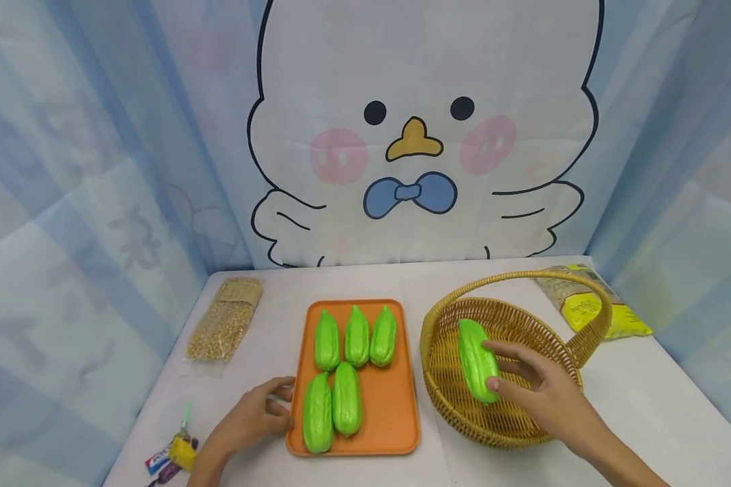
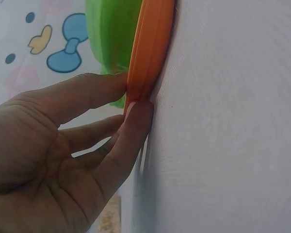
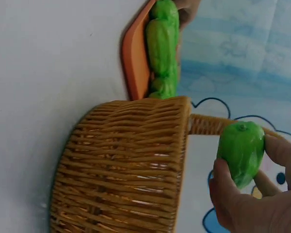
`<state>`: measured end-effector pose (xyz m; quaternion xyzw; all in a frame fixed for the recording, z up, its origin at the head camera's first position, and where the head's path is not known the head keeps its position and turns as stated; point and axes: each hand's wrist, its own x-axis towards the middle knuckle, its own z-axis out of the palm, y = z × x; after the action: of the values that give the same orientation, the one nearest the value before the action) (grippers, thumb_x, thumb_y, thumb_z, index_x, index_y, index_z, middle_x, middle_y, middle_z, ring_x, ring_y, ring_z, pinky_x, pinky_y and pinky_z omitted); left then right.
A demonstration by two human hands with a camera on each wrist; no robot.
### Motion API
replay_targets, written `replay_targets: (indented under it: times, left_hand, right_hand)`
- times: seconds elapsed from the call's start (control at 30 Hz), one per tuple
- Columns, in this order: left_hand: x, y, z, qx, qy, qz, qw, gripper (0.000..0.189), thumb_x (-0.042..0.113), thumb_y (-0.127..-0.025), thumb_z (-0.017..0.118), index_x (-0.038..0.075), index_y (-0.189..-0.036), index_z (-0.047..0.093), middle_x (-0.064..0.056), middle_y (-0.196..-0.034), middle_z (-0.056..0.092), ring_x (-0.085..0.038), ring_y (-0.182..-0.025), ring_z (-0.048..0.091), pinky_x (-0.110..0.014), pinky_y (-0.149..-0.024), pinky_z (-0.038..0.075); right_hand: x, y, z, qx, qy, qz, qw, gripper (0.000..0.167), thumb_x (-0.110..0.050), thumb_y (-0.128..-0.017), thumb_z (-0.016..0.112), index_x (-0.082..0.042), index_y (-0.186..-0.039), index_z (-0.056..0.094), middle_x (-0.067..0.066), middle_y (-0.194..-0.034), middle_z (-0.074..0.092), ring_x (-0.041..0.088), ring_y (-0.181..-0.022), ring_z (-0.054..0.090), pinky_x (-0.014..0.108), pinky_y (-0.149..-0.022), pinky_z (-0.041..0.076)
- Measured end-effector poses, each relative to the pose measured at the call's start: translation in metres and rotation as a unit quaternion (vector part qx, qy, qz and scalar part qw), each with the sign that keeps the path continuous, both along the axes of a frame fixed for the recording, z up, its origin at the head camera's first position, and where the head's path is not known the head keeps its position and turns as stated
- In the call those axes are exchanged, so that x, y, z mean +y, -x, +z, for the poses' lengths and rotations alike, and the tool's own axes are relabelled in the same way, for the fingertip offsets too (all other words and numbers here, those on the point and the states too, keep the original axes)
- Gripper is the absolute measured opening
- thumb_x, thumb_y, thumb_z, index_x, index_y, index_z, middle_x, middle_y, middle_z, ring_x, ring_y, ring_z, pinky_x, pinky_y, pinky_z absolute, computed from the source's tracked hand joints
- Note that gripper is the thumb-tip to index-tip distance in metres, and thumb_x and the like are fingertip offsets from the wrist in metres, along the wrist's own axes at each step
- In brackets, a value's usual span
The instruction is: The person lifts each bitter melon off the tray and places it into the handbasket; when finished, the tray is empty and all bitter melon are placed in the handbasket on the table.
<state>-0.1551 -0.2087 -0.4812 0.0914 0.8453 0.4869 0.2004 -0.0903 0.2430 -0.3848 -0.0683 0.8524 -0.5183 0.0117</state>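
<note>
Between the thumb and fingers of my right hand point(image 1: 545, 392) is a bright green, ribbed cucumber-like vegetable point(image 1: 477, 362), held above the wicker basket point(image 1: 447, 406). In the right wrist view, this vegetable point(image 3: 240, 151) is raised beyond the basket's rim, its rounded end towards the camera. On the left, my left hand point(image 1: 256, 416) holds the left edge of the orange tray point(image 1: 386, 412) with its fingertips. The left wrist view shows a finger and the thumb on the tray's rim point(image 2: 153, 48). Several similar green vegetables point(image 1: 347, 399) lie in the tray, in two rows.
The basket's tall handle point(image 1: 512, 276) arches over it. A bag of grains point(image 1: 227, 318) lies at the back left, and a yellow-labelled bag point(image 1: 597, 304) behind the basket on the right. Small wrapped items point(image 1: 176, 453) are near the left arm. Curtains border the white table point(image 1: 438, 460).
</note>
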Motion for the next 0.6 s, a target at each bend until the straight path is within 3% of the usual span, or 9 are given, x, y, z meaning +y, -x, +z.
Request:
replay_targets:
  times: [0.27,0.6]
  left_hand:
    - [-0.001,0.000,-0.001,0.012,-0.002,-0.010,0.9999,0.073,0.006,-0.076,0.077,-0.005,-0.142,0.046,-0.011,-0.111,0.060,-0.022,-0.089,0.063,-0.038,-0.074,0.054]
    - [0.001,0.000,0.003,0.012,0.005,0.001,0.9999,0.071,0.003,-0.076,0.076,-0.006,-0.141,0.047,-0.010,-0.111,0.060,-0.022,-0.088,0.062,-0.039,-0.072,0.054]
  right_hand:
    - [0.000,0.040,-0.038,-0.062,-0.006,0.001,0.9980,0.061,-0.037,-0.089,0.073,-0.017,-0.142,0.052,0.018,-0.145,0.045,0.044,-0.127,0.047,0.050,-0.093,0.049]
    - [-0.008,0.058,-0.062,-0.086,-0.026,0.023,0.9957,0.054,-0.031,-0.086,0.077,-0.016,-0.135,0.057,0.021,-0.139,0.050,0.047,-0.123,0.050,0.057,-0.094,0.046]
